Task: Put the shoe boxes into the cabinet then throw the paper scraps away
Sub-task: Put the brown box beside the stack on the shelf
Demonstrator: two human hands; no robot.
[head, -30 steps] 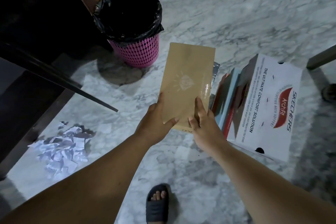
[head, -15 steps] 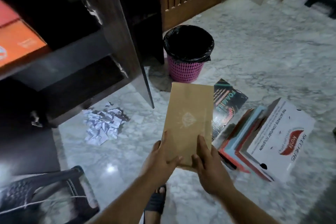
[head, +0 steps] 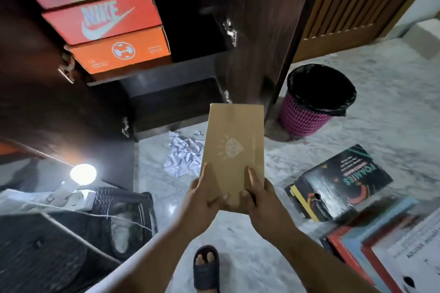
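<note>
On marble floor (head: 381, 107) — paper scraps (head: 182, 156), pink bin (head: 307, 119)

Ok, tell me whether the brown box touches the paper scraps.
Apart. The head view shows both hands, left hand and right hand, holding the brown box up in the air, above the paper scraps on the floor.

Matt cardboard box (head: 234, 147), glossy marble floor (head: 381, 112)
</note>
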